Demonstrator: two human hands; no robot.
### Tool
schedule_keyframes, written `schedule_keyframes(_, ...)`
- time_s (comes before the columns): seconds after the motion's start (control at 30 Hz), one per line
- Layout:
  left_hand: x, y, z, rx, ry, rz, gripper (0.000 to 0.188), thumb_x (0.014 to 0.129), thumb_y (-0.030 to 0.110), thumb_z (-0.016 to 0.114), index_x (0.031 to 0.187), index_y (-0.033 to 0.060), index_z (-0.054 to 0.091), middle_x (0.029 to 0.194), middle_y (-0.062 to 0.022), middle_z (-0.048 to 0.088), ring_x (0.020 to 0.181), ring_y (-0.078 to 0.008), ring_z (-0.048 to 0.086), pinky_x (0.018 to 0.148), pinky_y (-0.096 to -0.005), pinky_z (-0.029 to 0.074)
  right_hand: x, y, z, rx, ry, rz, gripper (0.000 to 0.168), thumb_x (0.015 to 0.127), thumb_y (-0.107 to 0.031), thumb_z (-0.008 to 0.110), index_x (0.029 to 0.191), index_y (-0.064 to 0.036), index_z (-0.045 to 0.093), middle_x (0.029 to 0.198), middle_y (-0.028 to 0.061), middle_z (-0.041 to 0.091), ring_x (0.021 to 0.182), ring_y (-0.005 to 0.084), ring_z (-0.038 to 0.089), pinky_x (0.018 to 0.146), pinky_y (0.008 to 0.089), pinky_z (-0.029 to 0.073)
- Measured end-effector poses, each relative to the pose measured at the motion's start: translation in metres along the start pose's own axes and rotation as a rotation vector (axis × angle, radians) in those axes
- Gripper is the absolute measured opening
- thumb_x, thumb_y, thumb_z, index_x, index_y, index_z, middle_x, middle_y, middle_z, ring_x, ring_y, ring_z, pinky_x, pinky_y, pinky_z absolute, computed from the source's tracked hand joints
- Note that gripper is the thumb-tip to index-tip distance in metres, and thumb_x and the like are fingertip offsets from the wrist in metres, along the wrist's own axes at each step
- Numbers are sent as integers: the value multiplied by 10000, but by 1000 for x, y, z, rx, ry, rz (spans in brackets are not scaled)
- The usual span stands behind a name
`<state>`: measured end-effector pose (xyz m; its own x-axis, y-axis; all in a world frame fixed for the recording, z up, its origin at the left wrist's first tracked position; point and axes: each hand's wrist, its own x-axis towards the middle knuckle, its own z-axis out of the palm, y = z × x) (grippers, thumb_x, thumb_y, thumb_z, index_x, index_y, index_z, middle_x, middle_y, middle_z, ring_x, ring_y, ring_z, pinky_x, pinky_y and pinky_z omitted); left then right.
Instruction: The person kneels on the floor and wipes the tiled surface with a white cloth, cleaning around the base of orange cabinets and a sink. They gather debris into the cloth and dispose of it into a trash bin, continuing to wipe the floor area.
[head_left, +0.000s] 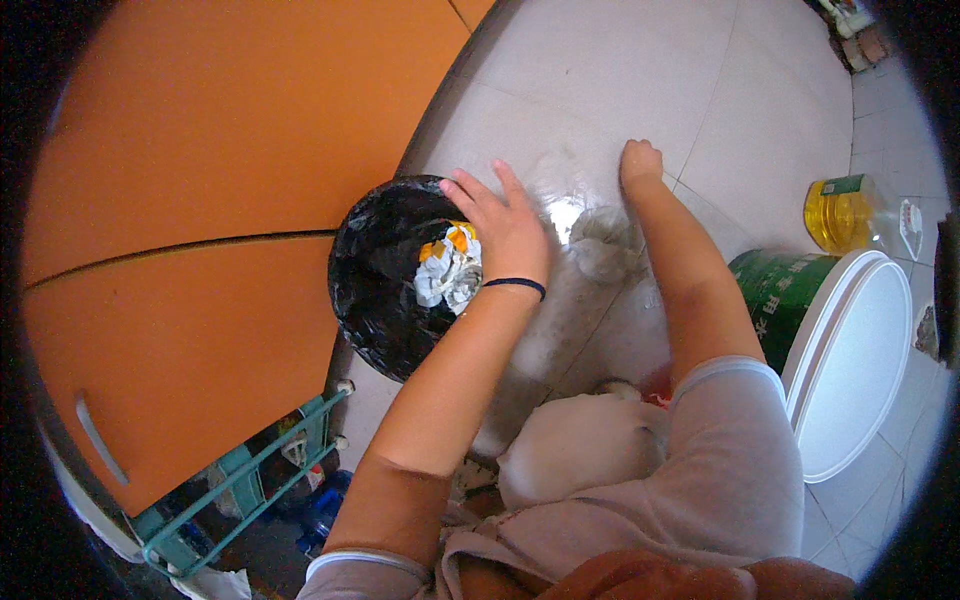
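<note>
My left hand is spread over the right rim of a round bin lined with a black plastic bag. Its fingers are apart, and a dark band circles the wrist. Crumpled white and orange wrappers lie in the bin, partly hidden by that hand. Farther right, my right hand is curled into a fist above the pale tiled floor. Nothing shows in the fist, though its inner side is hidden. A shiny bright patch and blurred pale, see-through shapes show on the floor between my arms.
Orange cabinet doors border the bin on the left. Below them is a green metal rack with bottles. To the right stand a green bucket with a white lid and a bottle of yellow oil.
</note>
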<state>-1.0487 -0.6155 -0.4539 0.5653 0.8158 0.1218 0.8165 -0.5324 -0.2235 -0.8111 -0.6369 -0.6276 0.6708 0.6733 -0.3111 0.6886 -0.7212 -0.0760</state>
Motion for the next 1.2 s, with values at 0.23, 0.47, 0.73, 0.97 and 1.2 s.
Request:
schedule_keyframes(0.23, 1, 18, -19, -557, -151, 203, 564, 796, -48, 475, 1348, -20, 365, 1429, -367, 86, 1333, -540, 58, 1095, -491, 191, 0, 15, 22, 12, 48, 29, 208, 862, -112, 488, 972, -58, 655, 1021, 162, 616, 956, 325, 614, 783, 395, 531)
schedule_keyframes(0.47, 0, 13, -22, -535, -208, 200, 594, 774, -20, 536, 1346, -4, 376, 1452, -329, 66, 1335, -528, 82, 1086, -464, 241, -2, 14, 17, 95, 138, 51, 188, 852, -107, 493, 946, -51, 646, 982, 171, 624, 892, 343, 630, 784, 418, 525)
schedule_keyframes(0.73, -9, -3, -18, -574, -193, 227, 485, 809, -35, 473, 1289, 34, 461, 1471, -292, 85, 1350, -489, 116, 1069, -443, 286, 20, 77, 44, 634, 312, 290, 142, 736, -142, 602, 854, -110, 676, 833, 125, 672, 817, 298, 645, 742, 394, 504)
schedule_keyframes(0.97, -18, -1, -4, -543, -169, 334, 471, 809, -32, 466, 1275, 35, 470, 1476, -276, 108, 1351, -472, 152, 1060, -420, 306, 3, 52, 28, 422, 92, -10, 167, 689, -152, 665, 839, -76, 672, 844, 116, 675, 774, 270, 645, 712, 346, 509)
schedule_keyframes(1.2, -23, 8, -2, -606, -148, 374, 395, 838, 15, 462, 1231, 48, 485, 1462, -287, 132, 1337, -496, 167, 1074, -452, 278, 17, 28, 33, 59, 79, -4, 130, 710, -105, 605, 811, -61, 675, 908, 175, 661, 840, 326, 644, 748, 408, 518)
